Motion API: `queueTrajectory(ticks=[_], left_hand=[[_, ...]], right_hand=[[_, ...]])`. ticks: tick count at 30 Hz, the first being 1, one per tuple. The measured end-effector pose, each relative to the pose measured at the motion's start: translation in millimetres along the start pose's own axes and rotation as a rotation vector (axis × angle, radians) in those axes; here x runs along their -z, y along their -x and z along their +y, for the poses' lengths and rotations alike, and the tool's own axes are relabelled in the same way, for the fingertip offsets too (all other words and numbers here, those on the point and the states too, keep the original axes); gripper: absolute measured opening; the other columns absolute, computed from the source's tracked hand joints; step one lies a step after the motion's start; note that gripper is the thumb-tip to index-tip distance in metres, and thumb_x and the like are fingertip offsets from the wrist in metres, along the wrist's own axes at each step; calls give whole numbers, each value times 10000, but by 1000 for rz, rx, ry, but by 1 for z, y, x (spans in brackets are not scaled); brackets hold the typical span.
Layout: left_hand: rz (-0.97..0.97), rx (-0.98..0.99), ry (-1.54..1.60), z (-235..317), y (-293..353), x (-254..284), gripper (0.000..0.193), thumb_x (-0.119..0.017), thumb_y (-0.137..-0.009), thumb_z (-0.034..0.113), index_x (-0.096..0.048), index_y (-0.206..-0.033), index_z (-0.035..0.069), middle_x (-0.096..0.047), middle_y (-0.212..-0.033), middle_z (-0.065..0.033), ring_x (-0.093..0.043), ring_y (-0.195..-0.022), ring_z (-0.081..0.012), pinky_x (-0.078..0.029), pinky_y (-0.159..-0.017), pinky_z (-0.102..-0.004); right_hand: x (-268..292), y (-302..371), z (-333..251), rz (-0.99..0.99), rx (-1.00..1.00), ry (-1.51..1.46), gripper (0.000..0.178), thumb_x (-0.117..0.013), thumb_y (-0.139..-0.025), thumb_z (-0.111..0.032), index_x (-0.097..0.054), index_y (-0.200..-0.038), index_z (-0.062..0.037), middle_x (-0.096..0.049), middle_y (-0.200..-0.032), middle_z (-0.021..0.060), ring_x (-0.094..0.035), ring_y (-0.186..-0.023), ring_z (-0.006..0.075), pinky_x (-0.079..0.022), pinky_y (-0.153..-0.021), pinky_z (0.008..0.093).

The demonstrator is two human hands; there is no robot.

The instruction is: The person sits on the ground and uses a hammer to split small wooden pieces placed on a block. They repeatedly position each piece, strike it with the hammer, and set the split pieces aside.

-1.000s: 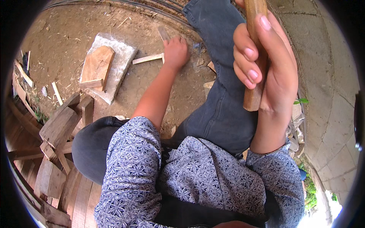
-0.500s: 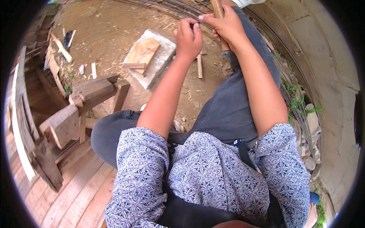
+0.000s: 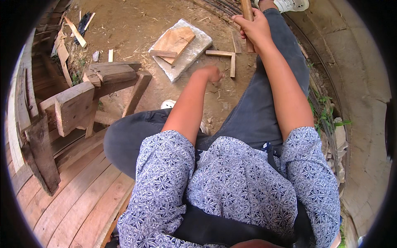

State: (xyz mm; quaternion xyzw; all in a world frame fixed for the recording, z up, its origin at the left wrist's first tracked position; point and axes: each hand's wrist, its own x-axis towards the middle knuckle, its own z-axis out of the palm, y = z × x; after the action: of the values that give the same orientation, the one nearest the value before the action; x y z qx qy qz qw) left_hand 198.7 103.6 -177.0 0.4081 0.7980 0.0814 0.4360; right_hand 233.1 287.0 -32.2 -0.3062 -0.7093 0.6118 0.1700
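R hand (image 3: 257, 28) closed around wooden stick (image 3: 247, 10), top end cut off by frame edge, lower end poking out below my fist. Grip's near that lower end, prob for control, thumb across the near side. Stick is up by my R leg (image 3: 285, 58), well off to the right of the slab; can't tell if it touches the trousers.

L hand (image 3: 214, 74) is low over the dirt, btwn slab and thin sticks, blurred; fingers look curled but can't tell if they hold anything. Nearest to it: upright thin stick (image 3: 233, 66), which meets a crosswise thin stick (image 3: 219, 53) at a corner, flat on the ground. Short flat piece (image 3: 236, 41) lies just above that corner. All prob left there bc it's w/in easy reach.

Pale stone slab (image 3: 202, 43) on dirt carries a wood block (image 3: 182, 39), prob as firm flat base; small wood strip (image 3: 163, 53) sits at block's lower left edge. Rough timber frame (image 3: 74, 107) + planks (image 3: 82, 194) to my left, knees spread, so ground btwn is reachable
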Motion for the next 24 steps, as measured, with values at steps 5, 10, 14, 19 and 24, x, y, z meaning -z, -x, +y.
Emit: queueTrajectory(ticks=[5,10,14,19,24], left_hand=[[-22,76,-121,10,-7,-7,309,-706,-868,262,-714,-1147,130,-709,-1149,-152,-663,-1115,-324,-545,-924,-426],[185,-156,-162,32,-20,-35,459,-689,-849,236,-602,-1292,151,-684,-1090,-178,-683,-1027,-354,-556,-846,-474],[53,-164,-278,37,-34,-41,478,-690,-848,254,-593,-1305,152,-649,-1190,-156,-677,-1026,-366,-558,-848,-470],[309,-264,2,47,-21,-10,422,-698,-848,290,-632,-1236,136,-674,-1097,-186,-688,-989,-343,-558,-826,-451],[591,-109,548,41,3,64,394,-722,-863,294,-637,-1208,122,-708,-999,-153,-689,-873,-248,-557,-787,-395]], right_hand=[[11,3,-6,23,-36,-26,457,-810,-837,-199,-549,-1152,5,-592,-749,-7,-531,-549,42,-462,-473,212],[14,4,-28,38,-136,-57,378,-697,-887,-82,-516,-1207,3,-622,-836,41,-541,-524,92,-441,-438,238],[21,0,-24,-51,-97,-142,399,-758,-868,-153,-543,-1166,4,-603,-793,16,-557,-561,63,-464,-465,212],[33,-4,-19,-110,-70,-206,349,-733,-896,-195,-576,-1137,1,-673,-873,48,-655,-698,60,-460,-486,175],[24,8,-32,-161,-71,-241,339,-735,-893,-188,-582,-1130,0,-680,-892,58,-660,-720,57,-454,-490,168]])
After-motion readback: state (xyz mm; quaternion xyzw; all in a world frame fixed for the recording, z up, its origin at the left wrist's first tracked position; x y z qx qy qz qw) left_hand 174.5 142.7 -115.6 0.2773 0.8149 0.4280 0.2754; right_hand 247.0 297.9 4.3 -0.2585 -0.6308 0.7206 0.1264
